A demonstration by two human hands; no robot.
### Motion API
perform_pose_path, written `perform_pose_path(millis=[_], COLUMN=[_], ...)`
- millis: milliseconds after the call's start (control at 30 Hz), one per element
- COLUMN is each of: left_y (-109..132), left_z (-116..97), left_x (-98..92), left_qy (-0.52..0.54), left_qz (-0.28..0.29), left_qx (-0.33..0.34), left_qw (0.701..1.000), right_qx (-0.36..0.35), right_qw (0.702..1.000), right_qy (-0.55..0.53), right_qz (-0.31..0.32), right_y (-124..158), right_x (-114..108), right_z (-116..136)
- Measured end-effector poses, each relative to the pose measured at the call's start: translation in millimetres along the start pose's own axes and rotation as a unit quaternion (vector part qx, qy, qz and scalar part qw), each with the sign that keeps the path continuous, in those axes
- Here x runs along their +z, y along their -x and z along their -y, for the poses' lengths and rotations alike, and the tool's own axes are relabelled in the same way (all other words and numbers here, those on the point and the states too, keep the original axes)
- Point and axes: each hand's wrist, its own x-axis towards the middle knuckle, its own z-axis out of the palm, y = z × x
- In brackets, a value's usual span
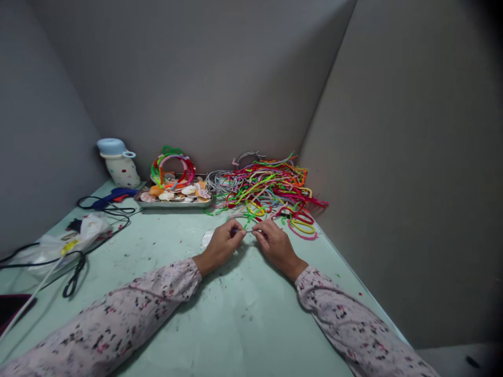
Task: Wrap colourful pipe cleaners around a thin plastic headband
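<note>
My left hand [222, 244] and my right hand [276, 244] rest close together on the pale green table [236, 314], fingers curled in a pinch. Between their fingertips runs a thin grey wire-like piece [249, 231], held at both ends; the left fingers also pinch something small and purple. Just beyond the hands lies a tangled heap of coloured pipe cleaners [271, 191] in red, green, yellow, orange and pink. Both arms wear speckled pink sleeves.
A metal tray [175, 204] with seashells and wrapped hoops [173, 167] stands at the back. A white spotted jug with a blue lid [118, 162] is back left. A glue gun [116, 196], black cables, scissors [74, 277] and a plastic bag [66, 241] lie left. Grey partition walls enclose the table.
</note>
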Motion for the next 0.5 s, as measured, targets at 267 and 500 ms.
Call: perform_pose_path(millis=[267, 500], left_y=[0.3, -1.2], left_z=[-0.7, -0.4], left_x=[-0.1, -0.7], left_qy=[0.005, -0.049], left_qz=[-0.001, -0.025], left_qx=[-0.006, 0.062], left_qw=[1.0, 0.997], right_qx=[0.001, 0.002], right_qw=[1.0, 1.0], right_qy=[-0.002, 0.015], right_qz=[0.003, 0.009], right_y=[0.0, 1.2], right_x=[0.9, 1.2], right_z=[-0.8, -1.7])
